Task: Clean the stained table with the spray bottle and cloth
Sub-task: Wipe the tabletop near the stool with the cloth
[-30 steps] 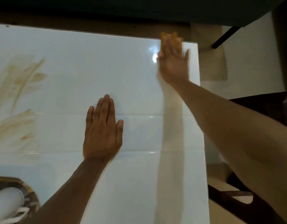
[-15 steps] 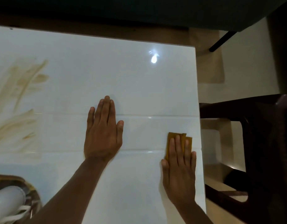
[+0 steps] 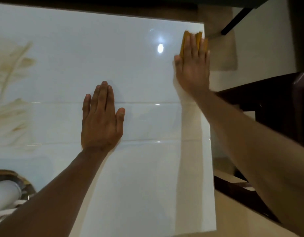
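Observation:
The glossy white table [image 3: 139, 185] fills most of the view. Brown smeared stains [image 3: 12, 65] mark its far left side. My right hand [image 3: 193, 67] lies flat with straight fingers on a folded yellow-orange cloth [image 3: 182, 43] at the table's far right corner; only the cloth's edges show around the fingers. My left hand [image 3: 101, 120] rests flat, palm down, on the middle of the table and holds nothing. A white bottle-like object [image 3: 4, 194] lies at the lower left edge, partly cut off.
A dark wooden chair [image 3: 276, 106] stands close to the table's right edge. Beyond the far right corner is a beige mat [image 3: 223, 52] and a thin black furniture leg [image 3: 235, 21]. A round brown object [image 3: 26, 183] sits under the white one.
My right hand has slid the cloth from the near right edge back up to the far right corner. My left hand has stayed flat in place.

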